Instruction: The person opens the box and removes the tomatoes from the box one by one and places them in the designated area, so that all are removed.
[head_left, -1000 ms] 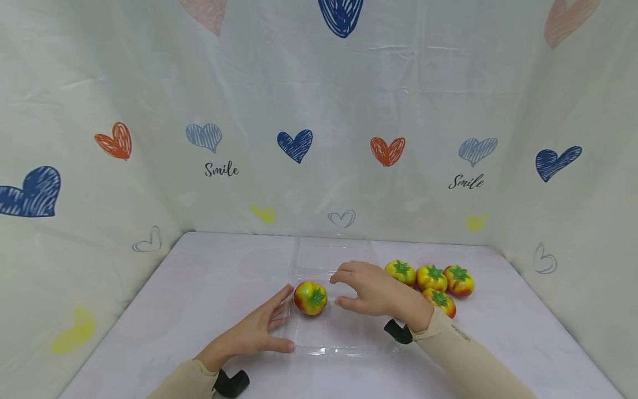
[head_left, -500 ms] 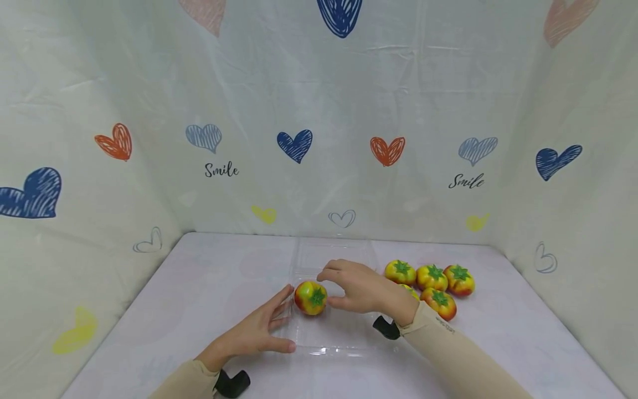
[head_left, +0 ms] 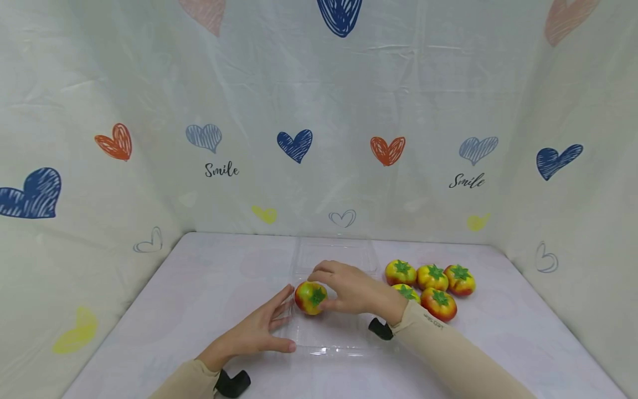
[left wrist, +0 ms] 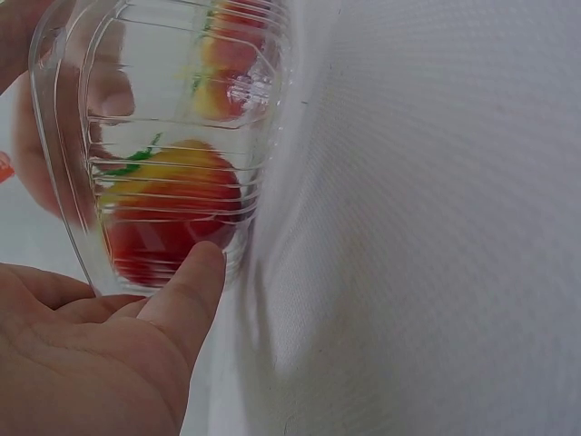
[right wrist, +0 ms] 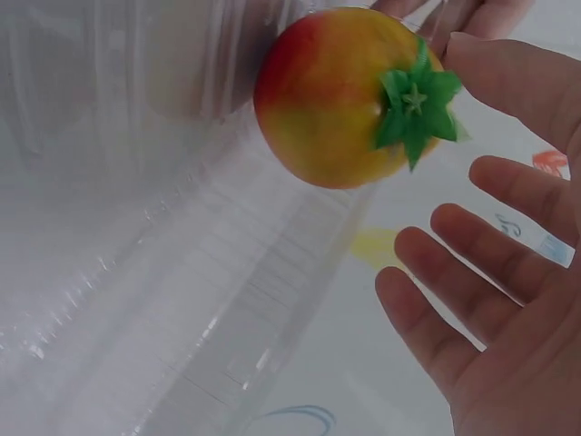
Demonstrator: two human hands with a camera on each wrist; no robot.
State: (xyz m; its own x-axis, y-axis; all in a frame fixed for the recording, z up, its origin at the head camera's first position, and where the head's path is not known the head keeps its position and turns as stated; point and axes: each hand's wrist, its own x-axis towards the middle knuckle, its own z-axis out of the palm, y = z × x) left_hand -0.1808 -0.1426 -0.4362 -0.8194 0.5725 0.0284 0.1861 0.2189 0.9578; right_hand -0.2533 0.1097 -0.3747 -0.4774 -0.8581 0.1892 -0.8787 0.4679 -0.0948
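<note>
A red-and-yellow fruit with a green star-shaped leaf top [head_left: 310,299] sits inside the left part of a clear plastic clamshell box [head_left: 339,351]. My left hand [head_left: 254,332] lies along the box's left side, fingers stretched and fingertips at its wall. Through that wall the left wrist view shows the fruit [left wrist: 159,227], with an index fingertip against the plastic. My right hand [head_left: 354,288] reaches over the box from the right, fingers above the fruit and thumb overlapping its right side. In the right wrist view its fingers are spread and the thumb tip is beside the leaf top.
Several more such fruits [head_left: 438,305] are grouped on the white table [head_left: 209,277] to the right, near my right forearm. The box's lid [head_left: 334,255] lies open at the back. Behind the table hangs a curtain [head_left: 344,188] printed with hearts.
My right hand has moved left, from the box's right half to over the fruit. My left hand and the box have stayed in place.
</note>
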